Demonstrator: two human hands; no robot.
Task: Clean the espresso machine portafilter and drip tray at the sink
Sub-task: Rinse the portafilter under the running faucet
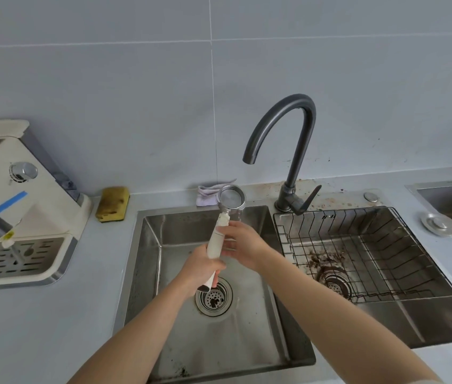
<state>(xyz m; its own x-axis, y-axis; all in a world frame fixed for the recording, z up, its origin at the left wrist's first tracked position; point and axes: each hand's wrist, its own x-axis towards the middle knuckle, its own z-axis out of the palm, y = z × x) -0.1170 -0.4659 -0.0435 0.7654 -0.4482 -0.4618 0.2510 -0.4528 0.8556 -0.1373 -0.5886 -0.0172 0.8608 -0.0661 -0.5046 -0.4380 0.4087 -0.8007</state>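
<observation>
Held over the left sink (147,245), above the drain (213,296): the portafilter (223,225), handle down, metal basket up and tilted toward 12 o'clock. Gripped low on its cream handle by the left hand (201,266), fingers wrapped fully round, black butt of the handle poking out below the fist toward 6 o'clock. Touched higher on the handle by the right hand (242,242), fingers laid against its 3 o'clock side just under the neck; closed round it or only resting there, cannot tell. Basket clear of both hands, up at 12 o'clock from them, round inside face showing bare metal.

Faucet (288,139) at 1 o'clock from the basket, spout curving over toward the left sink, mouth above and to the right of the basket, apart from it. No stream visible.

At 9 o'clock, on the counter (39,328): espresso machine (19,195), drip tray (22,259) seated at its base with slotted grate on top, well apart from the hands. Yellow sponge (113,203) near the wall between machine and sink. Pale cloth (208,195) behind the basket by the wall.

At 3 o'clock: right sink holding a wire rack (357,245), brown grounds scattered round its drain. Brown specks also on the counter by the faucet base.
</observation>
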